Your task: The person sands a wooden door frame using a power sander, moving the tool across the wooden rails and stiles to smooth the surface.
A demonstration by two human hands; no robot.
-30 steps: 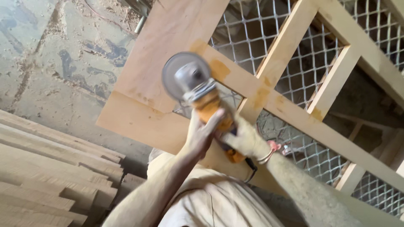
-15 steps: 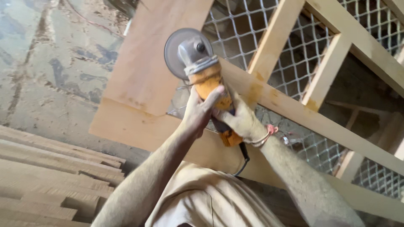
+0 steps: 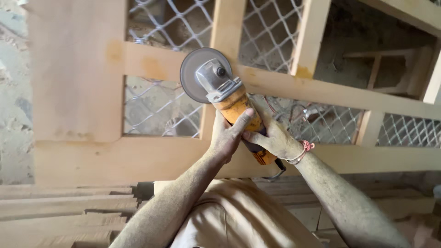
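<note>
Grinder (image 3: 228, 103), orange body with grey head, centre of frame, held in both hands; its round disc (image 3: 196, 76) lies against the wooden frame (image 3: 138, 158) at a joint of rails, upper centre. Left hand (image 3: 228, 135): fingers wrapped around the orange body from the left. Right hand (image 3: 271, 138): fingers closed on the rear of the body, red thread at the wrist. Wire mesh (image 3: 158, 108) fills the frame's openings. Stacked boards (image 3: 59, 209), lower left. Black cord (image 3: 275, 173) hangs from the grinder's tail.
</note>
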